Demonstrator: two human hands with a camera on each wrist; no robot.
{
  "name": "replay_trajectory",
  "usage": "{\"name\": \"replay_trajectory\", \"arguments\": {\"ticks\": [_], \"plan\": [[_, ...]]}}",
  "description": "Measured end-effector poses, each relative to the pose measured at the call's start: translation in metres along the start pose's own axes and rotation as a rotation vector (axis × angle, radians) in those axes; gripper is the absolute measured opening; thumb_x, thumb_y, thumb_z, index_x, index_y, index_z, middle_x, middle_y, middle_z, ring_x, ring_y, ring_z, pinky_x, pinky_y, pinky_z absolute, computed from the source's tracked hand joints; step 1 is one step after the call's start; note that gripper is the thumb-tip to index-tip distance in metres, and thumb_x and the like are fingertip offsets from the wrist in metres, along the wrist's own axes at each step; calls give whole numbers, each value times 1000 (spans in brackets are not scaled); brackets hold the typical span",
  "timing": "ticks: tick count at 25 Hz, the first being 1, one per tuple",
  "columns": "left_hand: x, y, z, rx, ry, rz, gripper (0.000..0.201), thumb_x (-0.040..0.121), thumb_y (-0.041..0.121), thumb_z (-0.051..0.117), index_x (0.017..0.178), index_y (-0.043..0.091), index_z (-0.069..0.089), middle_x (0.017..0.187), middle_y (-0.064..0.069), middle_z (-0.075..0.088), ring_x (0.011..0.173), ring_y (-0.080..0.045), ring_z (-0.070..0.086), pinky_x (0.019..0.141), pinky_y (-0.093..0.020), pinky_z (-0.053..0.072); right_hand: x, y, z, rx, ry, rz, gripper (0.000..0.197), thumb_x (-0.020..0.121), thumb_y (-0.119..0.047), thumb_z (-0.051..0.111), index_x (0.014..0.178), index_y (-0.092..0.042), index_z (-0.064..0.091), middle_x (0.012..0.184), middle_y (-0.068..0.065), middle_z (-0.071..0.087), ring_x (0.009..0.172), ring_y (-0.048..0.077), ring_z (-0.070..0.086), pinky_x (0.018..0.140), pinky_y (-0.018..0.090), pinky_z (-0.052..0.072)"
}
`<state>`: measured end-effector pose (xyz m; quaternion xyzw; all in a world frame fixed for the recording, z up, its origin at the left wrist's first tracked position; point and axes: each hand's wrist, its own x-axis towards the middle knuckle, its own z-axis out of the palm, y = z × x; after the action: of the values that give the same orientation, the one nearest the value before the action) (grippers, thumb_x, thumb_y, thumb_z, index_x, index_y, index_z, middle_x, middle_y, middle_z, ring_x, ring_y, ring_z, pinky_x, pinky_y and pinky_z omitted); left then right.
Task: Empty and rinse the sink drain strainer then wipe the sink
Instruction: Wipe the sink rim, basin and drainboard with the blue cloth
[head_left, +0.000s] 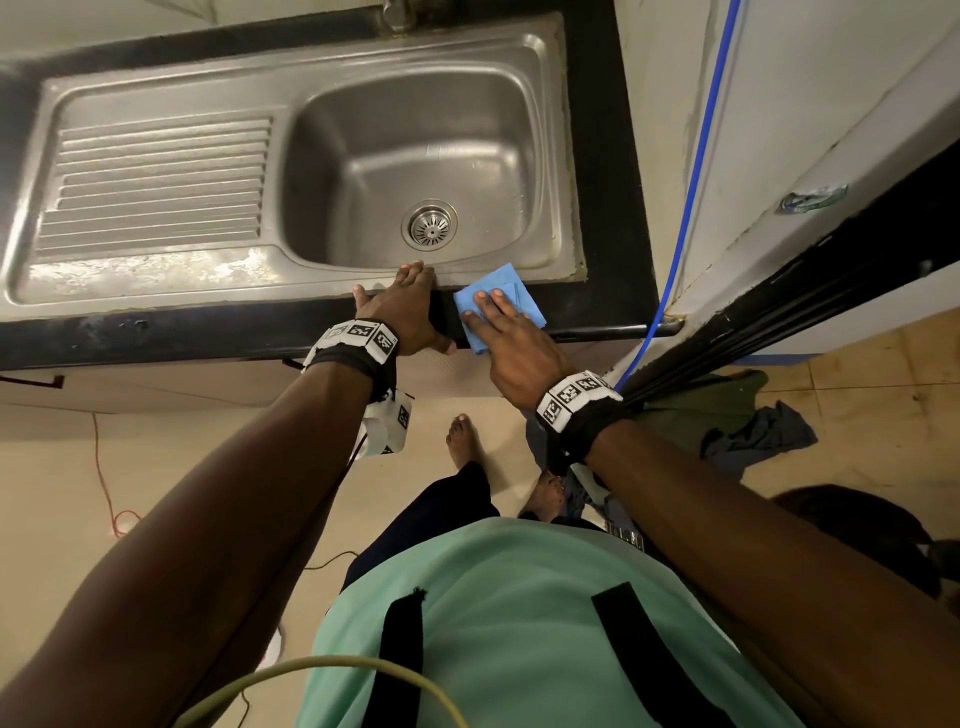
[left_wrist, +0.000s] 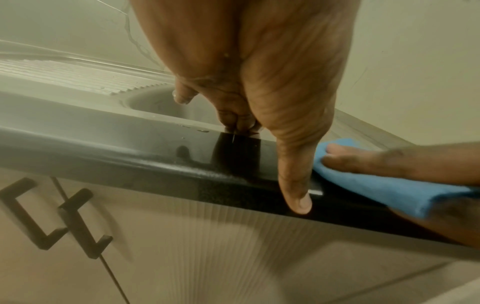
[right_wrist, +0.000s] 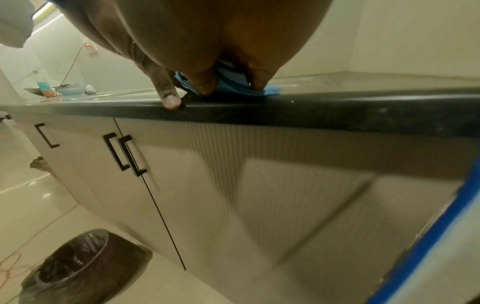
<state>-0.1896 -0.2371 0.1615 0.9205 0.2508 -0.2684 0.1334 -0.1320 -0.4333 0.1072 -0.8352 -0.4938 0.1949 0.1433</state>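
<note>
Sink (head_left: 156, 270): steel, set in a black counter (head_left: 608, 156); ribbed drainboard at 9 o'clock of the basin, tap base at 12 o'clock.
Strainer (head_left: 429, 223): sat in the drain hole on the basin floor, toward 6 o'clock of the basin; round, slotted, no debris visible on it.
Cloth (head_left: 514, 291): blue, folded, lay flat on the counter's front edge at 5 o'clock of the basin, one corner reaching onto the sink rim; in the left wrist view (left_wrist: 363, 185) it draped over the rounded counter lip.
Right hand (head_left: 511, 338): lay palm down on the cloth, fingers straight and slightly spread, pressing it to the counter; in the right wrist view (right_wrist: 207, 51) the thumb tip touched the counter lip just left of the cloth (right_wrist: 233, 86).
Left hand (head_left: 402, 312): flat on the counter edge at 6 o'clock of the basin, just left of the cloth; fingers extended, tips on the sink's front rim, holding nothing; in the left wrist view (left_wrist: 259, 72) the thumb pointed down over the counter lip.
Hands: side by side, close but apart.
Cabinet (right_wrist: 285, 185): pale doors with black handles under the counter.
Bin (right_wrist: 78, 267): dark-lined, on the floor at 7 o'clock in the right wrist view.
Hose (head_left: 696, 156): blue, ran down the wall at 3 o'clock of the sink.
</note>
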Motion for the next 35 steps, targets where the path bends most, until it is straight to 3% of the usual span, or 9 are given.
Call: {"name": "replay_trajectory", "arguments": {"ticks": [6,12,15,18,25,30,33,35], "plan": [[-6,19,5,28,28,49,133,72,55,88,166,16,2,175,-1,-4,161,-19,-6,116,-79,5,-17,24,-5,-58,41,2,71,92,-12,46,158,-17,20,166,7,9,154,26,5,124,47,15],[-6,56,14,48,29,125,126,78,56,82,166,13,3,175,-2,-3,161,-18,-5,115,-80,5,-20,26,-4,-50,70,74,70,91,-11,45,157,-17,21,166,8,10,154,27,5,121,51,22],[-4,58,17,71,30,143,121,81,52,81,166,14,4,175,-2,-3,161,-18,-4,115,-81,4,-41,34,0,-86,66,68,71,92,-13,43,158,-18,17,167,7,7,154,27,2,122,51,20],[-5,56,16,81,32,144,117,82,48,82,166,15,7,175,-1,0,161,-17,-2,115,-82,3,-30,37,-14,-42,90,98,71,92,-10,45,158,-17,20,166,7,10,154,26,5,121,51,21],[-7,55,8,69,103,154,108,77,44,87,162,17,25,171,-2,24,158,-24,23,114,-81,4,-48,29,-3,-23,125,194,69,93,-13,45,158,-15,21,166,7,9,154,27,4,122,51,18],[-2,61,3,134,111,125,99,67,50,91,147,17,43,149,-7,55,133,-39,56,114,-80,7,-39,30,-1,-44,99,134,68,92,-14,43,157,-14,23,166,9,11,154,29,7,121,53,22],[1,69,-4,208,86,118,91,64,52,91,137,15,51,134,-7,63,125,-38,61,115,-78,12,-22,30,-12,-31,95,166,68,91,-12,45,157,-13,24,165,10,13,153,30,8,122,50,20],[2,72,-6,229,69,118,89,64,50,92,135,13,54,133,-8,63,125,-37,60,116,-78,14,-7,32,-26,-32,77,177,70,91,-13,49,156,-10,24,164,13,15,153,32,10,123,47,19]]}}
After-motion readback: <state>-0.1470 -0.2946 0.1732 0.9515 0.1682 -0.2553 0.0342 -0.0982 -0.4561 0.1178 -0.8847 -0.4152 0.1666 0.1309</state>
